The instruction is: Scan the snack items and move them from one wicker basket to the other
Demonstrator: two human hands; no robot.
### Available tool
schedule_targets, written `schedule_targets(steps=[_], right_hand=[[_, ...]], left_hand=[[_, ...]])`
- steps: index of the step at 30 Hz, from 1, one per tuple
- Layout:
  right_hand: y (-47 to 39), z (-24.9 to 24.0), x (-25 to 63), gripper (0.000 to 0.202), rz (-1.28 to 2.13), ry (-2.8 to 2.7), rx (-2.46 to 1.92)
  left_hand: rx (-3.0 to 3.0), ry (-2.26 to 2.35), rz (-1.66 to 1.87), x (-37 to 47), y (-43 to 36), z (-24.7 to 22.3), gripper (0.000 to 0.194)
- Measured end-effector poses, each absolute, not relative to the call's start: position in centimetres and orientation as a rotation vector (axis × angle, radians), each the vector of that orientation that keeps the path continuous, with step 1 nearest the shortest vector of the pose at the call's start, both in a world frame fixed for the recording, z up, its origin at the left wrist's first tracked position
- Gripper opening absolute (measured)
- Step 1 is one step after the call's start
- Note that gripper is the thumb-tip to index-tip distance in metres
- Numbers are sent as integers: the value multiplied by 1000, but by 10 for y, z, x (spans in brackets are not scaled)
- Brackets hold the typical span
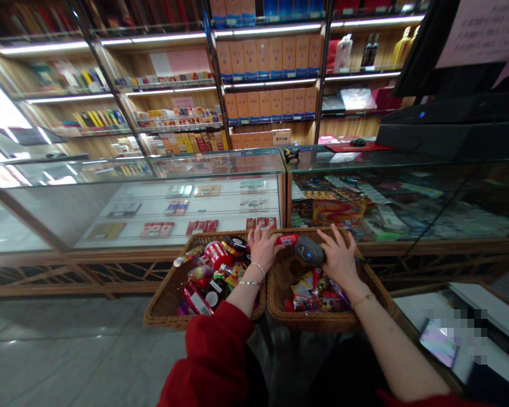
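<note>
**Wicker, crinkled foil and hard plastic**

Flared and coarsely woven, the left basket (163, 302) holds glossy packets (201, 272) and a rounded, red-and-white striped tub (217, 255). Over its right rim, the left hand (262, 250) pinches a small red cylinder (287, 240). Above the right basket (282, 274), with its crumpled wrappers (316, 291), the smooth dark-grey barcode scanner (309, 250) faces that cylinder, gripped by the right hand (340, 259), fingers partly spread.

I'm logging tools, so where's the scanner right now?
In the head view, the scanner is in the right hand, above the right basket, beside the red packet.
</note>
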State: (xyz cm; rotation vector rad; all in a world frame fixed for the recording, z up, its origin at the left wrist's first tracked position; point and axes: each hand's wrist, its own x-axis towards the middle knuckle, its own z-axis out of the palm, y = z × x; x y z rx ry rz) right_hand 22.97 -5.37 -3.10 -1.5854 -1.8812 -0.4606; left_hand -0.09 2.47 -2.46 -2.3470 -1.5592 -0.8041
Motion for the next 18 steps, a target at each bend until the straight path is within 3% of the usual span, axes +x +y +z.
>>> schedule_targets(steps=[18], right_hand=[[-55,-32,231,31,-427,-1881,-1529]], left_hand=[[-2361,-1537,-802,-2,24,-26,28]])
